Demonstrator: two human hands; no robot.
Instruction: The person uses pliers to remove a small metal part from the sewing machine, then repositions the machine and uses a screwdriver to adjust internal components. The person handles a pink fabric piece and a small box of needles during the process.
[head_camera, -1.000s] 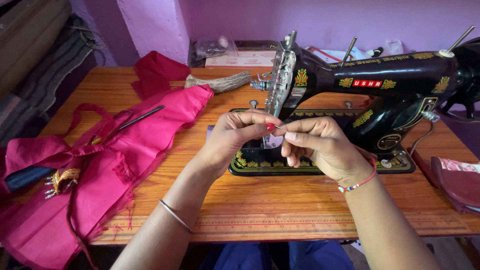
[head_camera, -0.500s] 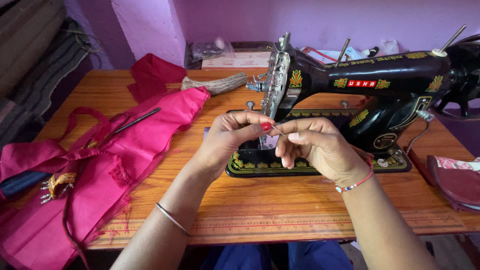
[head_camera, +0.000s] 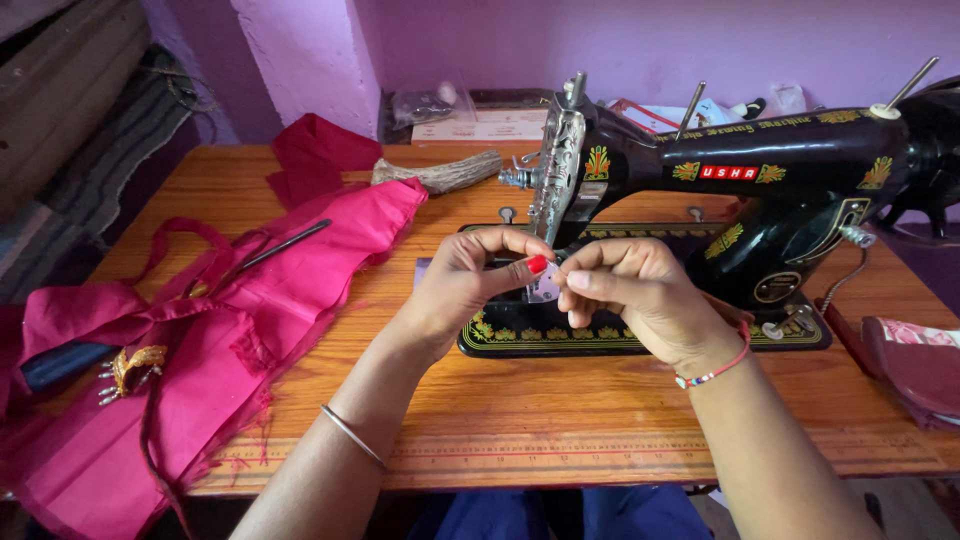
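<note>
Head view: little had changed since a moment earlier; the left hand (head_camera: 470, 285) and right hand (head_camera: 630, 295) were kept pinched together, fingertips touching, just before the black cast-iron sewing machine (head_camera: 700, 190); whatever was held was too small to tell. Pink fabric (head_camera: 250, 320) was spread on the wooden surface (head_camera: 560, 420). No containers were visible.

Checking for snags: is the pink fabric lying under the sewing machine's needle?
No, the pink fabric lies left of the sewing machine, clear of its needle area.
</note>
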